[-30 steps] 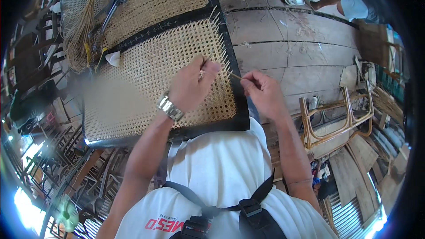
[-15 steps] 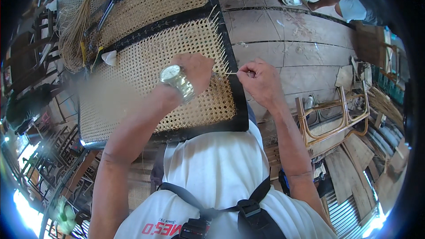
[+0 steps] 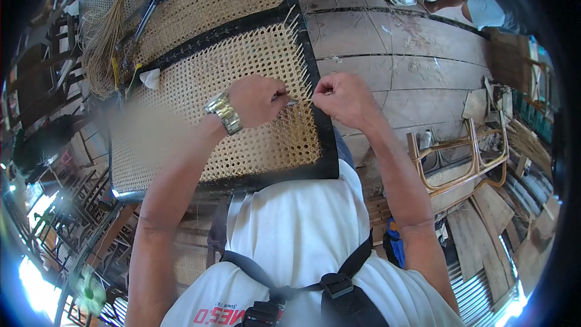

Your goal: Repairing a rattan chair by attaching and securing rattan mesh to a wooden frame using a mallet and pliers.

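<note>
A woven cane panel (image 3: 230, 79) in a black frame (image 3: 324, 139) lies before me, with loose cane ends (image 3: 299, 54) sticking out along its right edge. My left hand (image 3: 257, 100), with a metal watch (image 3: 225, 113) on the wrist, rests over the weave near that edge. Its fingers are closed in a pinch; a small pale tip shows at them, too small to name. Just beyond the frame's right side, my right hand (image 3: 348, 102) is closed, thumb and forefinger pinching a cane strand (image 3: 310, 101) at the panel's edge.
A bundle of cane strands (image 3: 109, 48), a metal tool (image 3: 148, 15) and a white piece (image 3: 150, 79) lie at the upper left. A person's leg (image 3: 445, 1) in a sandal shows at the far right. A rattan frame (image 3: 460, 157) stands on the plank floor at right.
My right hand has moved left, up to the frame's edge, and the visible strand has become shorter. The left hand has turned and shifted slightly left, showing its pinched fingertips.
</note>
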The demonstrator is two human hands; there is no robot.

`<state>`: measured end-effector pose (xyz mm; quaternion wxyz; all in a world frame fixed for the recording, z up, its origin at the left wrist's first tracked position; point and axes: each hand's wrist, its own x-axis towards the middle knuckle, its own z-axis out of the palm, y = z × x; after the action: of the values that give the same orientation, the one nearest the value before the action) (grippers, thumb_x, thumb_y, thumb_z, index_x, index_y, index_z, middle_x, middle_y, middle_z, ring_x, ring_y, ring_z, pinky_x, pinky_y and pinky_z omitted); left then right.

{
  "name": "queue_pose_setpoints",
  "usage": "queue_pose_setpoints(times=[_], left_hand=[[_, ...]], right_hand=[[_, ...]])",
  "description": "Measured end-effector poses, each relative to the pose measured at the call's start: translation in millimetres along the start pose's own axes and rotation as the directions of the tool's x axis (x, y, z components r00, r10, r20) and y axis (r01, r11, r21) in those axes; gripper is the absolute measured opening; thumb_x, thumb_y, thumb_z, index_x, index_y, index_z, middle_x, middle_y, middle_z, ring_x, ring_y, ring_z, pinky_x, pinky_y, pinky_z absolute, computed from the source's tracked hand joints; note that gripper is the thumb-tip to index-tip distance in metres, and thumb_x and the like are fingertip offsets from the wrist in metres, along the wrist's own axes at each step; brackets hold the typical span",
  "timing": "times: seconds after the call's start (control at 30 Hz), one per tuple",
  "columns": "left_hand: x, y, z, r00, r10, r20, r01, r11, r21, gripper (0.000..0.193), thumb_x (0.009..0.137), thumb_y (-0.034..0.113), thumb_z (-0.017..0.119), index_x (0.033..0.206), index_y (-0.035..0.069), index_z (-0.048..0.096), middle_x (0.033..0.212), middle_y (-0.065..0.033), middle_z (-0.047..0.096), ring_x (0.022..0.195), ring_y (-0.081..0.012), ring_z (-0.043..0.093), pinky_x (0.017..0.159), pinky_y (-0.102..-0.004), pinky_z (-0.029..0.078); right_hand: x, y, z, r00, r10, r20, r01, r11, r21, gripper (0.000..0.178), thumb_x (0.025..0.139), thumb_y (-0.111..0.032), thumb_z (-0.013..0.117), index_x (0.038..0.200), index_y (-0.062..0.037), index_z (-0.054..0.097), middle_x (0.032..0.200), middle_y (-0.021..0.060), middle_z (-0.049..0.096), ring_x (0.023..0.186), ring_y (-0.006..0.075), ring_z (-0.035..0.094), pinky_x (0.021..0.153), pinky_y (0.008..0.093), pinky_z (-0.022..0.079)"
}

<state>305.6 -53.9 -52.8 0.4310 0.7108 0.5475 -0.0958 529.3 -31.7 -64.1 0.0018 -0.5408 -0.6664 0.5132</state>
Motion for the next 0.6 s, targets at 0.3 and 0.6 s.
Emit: queue_pose_setpoints(times=[0.3,0.6], left_hand=[[4,70,-15,1.000,0.009,0.010,-0.013,0.839,0.544,0.016,0.088,0.016,0.062,0.090,0.006,0.073,0.092,-0.0112,0.075,0.087,-0.0240,0.073,0.068,-0.0377,0.056],[9,20,-2,0.998,-0.068,0.000,0.066,0.978,0.196,0.028,0.090,0.029,0.068,0.089,0.002,0.074,0.083,-0.0237,0.070,0.084,-0.0390,0.070,0.073,-0.0474,0.054]], right_hand=[[-4,19,1,1.000,0.023,0.018,-0.026,0.985,0.171,0.017,0.081,-0.015,0.069,0.087,0.0006,0.069,0.076,0.0034,0.065,0.072,0.0088,0.059,0.066,0.0278,0.049],[-4,19,13,0.997,-0.032,-0.071,0.042,0.988,0.146,0.015,0.084,-0.015,0.068,0.085,0.0004,0.067,0.078,0.0040,0.065,0.070,0.0111,0.059,0.062,0.0299,0.048]])
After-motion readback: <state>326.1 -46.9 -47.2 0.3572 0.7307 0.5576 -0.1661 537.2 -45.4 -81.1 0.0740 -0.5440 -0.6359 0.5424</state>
